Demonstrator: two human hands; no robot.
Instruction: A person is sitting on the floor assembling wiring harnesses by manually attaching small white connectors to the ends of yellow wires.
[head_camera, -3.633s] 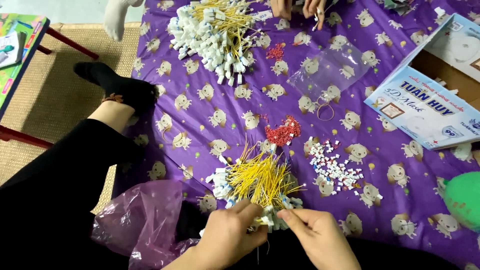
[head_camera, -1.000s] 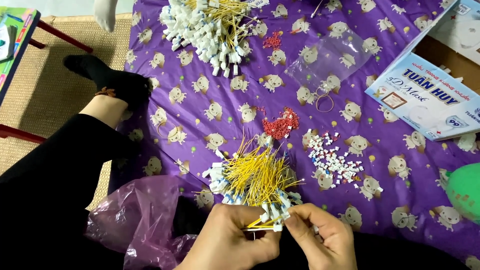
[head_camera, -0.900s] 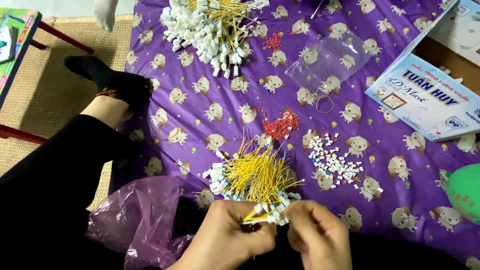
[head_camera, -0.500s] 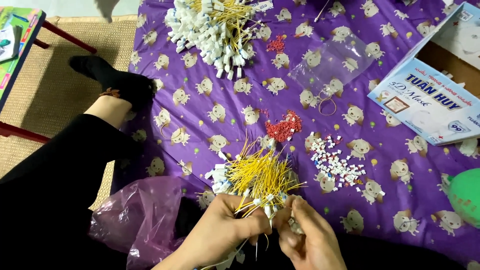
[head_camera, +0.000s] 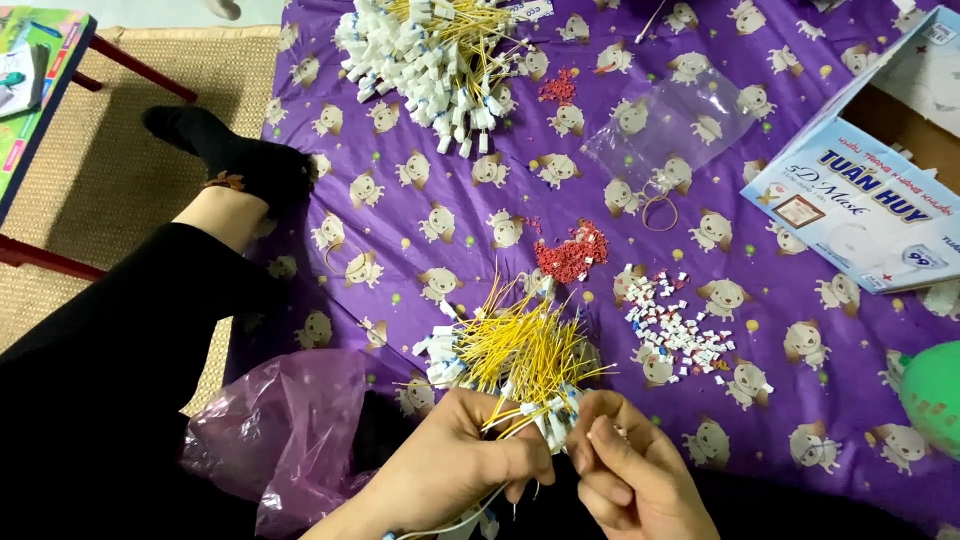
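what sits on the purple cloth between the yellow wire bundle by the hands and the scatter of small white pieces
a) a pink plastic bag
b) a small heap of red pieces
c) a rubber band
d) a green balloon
b: the small heap of red pieces lies on the purple cloth just up and right of the yellow wire bundle and up-left of the scatter of small white pieces.

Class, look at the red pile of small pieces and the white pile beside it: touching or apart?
Apart. The head view shows purple cloth between the red pile and the white pile.
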